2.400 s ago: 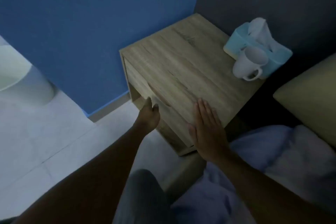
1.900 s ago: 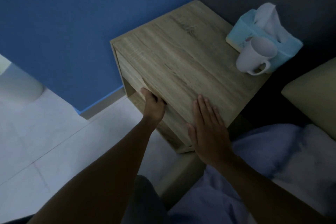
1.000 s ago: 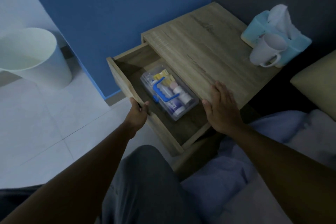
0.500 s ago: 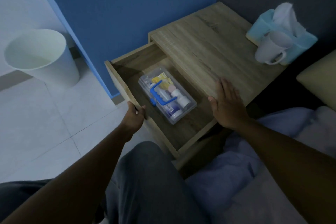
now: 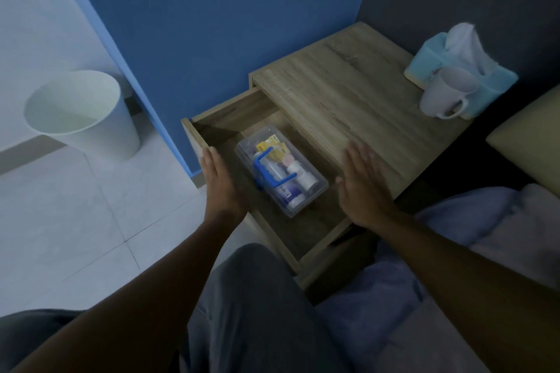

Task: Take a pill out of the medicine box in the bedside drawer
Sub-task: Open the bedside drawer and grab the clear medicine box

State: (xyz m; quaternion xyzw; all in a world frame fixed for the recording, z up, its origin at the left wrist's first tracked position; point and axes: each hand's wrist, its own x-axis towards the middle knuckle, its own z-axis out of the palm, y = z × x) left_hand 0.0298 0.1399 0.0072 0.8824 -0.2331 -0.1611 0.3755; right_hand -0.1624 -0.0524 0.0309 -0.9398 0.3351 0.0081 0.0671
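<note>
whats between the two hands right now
In the head view, the medicine box lies in the open drawer between the left hand and the right hand; neither touches it.

A light wood-grain bedside table (image 5: 357, 106) stands against a blue wall (image 5: 218, 18), its drawer (image 5: 230, 113) holding a clear medicine box (image 5: 315, 188) with a blue handle (image 5: 266, 174) and yellow packets. A white mug (image 5: 442, 97), pale blue tissue box (image 5: 491, 85) and white wastebasket (image 5: 100, 127) sit nearby.
</note>
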